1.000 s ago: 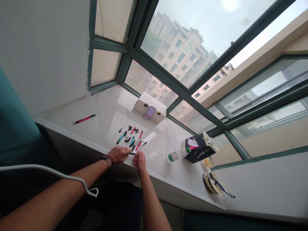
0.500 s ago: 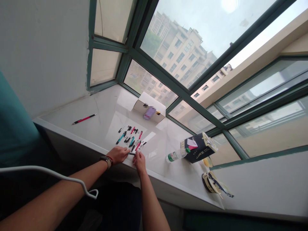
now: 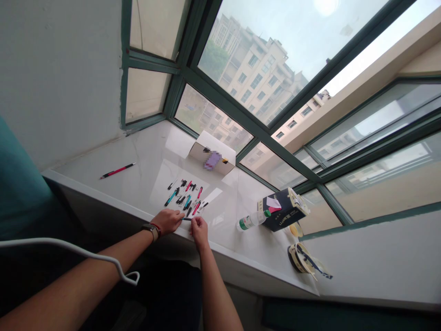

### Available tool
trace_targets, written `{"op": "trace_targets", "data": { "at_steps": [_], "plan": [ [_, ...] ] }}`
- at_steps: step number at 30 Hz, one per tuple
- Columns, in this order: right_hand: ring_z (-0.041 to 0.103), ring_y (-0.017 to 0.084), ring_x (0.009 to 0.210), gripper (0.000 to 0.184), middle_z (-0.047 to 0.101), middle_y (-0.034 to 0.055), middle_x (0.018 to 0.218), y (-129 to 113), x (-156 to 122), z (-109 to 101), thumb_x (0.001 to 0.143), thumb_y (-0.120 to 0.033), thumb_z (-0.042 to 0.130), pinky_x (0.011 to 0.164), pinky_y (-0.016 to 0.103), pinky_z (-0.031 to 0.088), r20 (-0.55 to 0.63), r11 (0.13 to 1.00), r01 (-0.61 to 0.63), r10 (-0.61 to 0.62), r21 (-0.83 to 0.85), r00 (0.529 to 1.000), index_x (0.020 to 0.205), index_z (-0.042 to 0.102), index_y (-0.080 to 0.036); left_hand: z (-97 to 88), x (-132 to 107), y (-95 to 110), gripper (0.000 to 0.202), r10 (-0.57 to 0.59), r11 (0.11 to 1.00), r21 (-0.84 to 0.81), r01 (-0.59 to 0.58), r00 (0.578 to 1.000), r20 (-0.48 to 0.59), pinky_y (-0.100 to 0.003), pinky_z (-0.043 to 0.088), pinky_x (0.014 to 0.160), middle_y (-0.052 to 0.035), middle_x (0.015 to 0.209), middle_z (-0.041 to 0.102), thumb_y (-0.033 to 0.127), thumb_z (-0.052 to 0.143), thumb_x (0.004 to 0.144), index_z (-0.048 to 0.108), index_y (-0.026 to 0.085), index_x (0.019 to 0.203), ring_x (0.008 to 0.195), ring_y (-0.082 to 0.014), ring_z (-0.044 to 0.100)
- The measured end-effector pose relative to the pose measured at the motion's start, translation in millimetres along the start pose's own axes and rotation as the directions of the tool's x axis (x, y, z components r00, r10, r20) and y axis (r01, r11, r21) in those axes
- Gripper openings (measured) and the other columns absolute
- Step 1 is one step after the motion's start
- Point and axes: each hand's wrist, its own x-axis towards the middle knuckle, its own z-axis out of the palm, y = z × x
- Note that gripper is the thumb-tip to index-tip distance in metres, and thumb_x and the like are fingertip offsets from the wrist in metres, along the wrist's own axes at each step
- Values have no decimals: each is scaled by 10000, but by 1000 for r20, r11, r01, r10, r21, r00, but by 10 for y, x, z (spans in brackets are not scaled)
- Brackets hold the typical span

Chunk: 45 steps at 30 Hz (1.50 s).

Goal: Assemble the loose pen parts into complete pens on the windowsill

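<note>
Near the front edge of the white sill, my left hand (image 3: pixel 169 221) and my right hand (image 3: pixel 199 229) are closed on opposite ends of a thin dark pen part (image 3: pixel 186 219). Fingers cover both its ends. Just beyond lie several loose pen parts: a teal barrel (image 3: pixel 171 197), another teal piece (image 3: pixel 187 202), a pink barrel (image 3: pixel 196 208), a second pink piece (image 3: pixel 200 192), and small black pieces (image 3: pixel 180 200). Off to the left rests a whole pink and black pen (image 3: pixel 117 171), apart from the others.
A white open box (image 3: pixel 220 147) stands at the back by the window. To the right are a clear plastic bottle (image 3: pixel 253 220) with a green cap, a dark printed carton (image 3: pixel 284 209) and a round cream container (image 3: pixel 303 259). A white cable (image 3: pixel 86 250) hangs over my left forearm.
The view has shifted slightly. Both hands keep their hold on the dark pen part, with only a slight change in the fingers. The loose parts lie as before.
</note>
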Motion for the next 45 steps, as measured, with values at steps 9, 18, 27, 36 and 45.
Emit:
{"op": "trace_targets", "data": {
  "at_steps": [9,18,27,36,45],
  "plan": [
    [554,90,467,360,688,21,804,-14,0,-29,717,-471,695,400,188,394,39,995,-57,54,83,998,899,593,-178,0,8,1,139,-16,1000,-18,16,1000,-14,-291,414,642,-48,791,648,278,483,870,609,220,866,693,-179,621],
    [458,93,362,488,497,-50,466,10,4,52,855,-620,490,387,213,346,-82,993,23,-33,-114,996,598,474,-206,-3,14,6,145,-13,1000,-26,13,1000,0,-291,424,648,-53,793,646,297,492,862,614,218,858,696,-183,623],
    [491,93,412,310,603,-39,623,15,-16,19,815,-502,565,391,206,353,-30,1000,7,-8,-20,1000,737,522,-204,-3,12,2,148,-27,1000,-14,27,1000,-3,-294,429,650,-50,791,649,294,483,862,612,223,853,704,-183,625],
    [509,97,432,310,643,-7,645,6,-22,23,821,-489,594,413,205,378,4,999,39,-39,-11,999,756,563,-188,-2,14,7,138,-25,1000,6,25,1000,-5,-296,417,643,-48,793,649,300,493,863,607,222,858,710,-191,626],
    [529,96,457,303,684,14,718,7,-26,7,807,-480,618,408,191,365,20,999,11,-12,39,1000,801,566,-181,-21,17,6,183,-36,999,2,36,999,26,-297,409,636,-45,787,680,333,469,884,617,226,861,705,-195,637]
  ]
}}
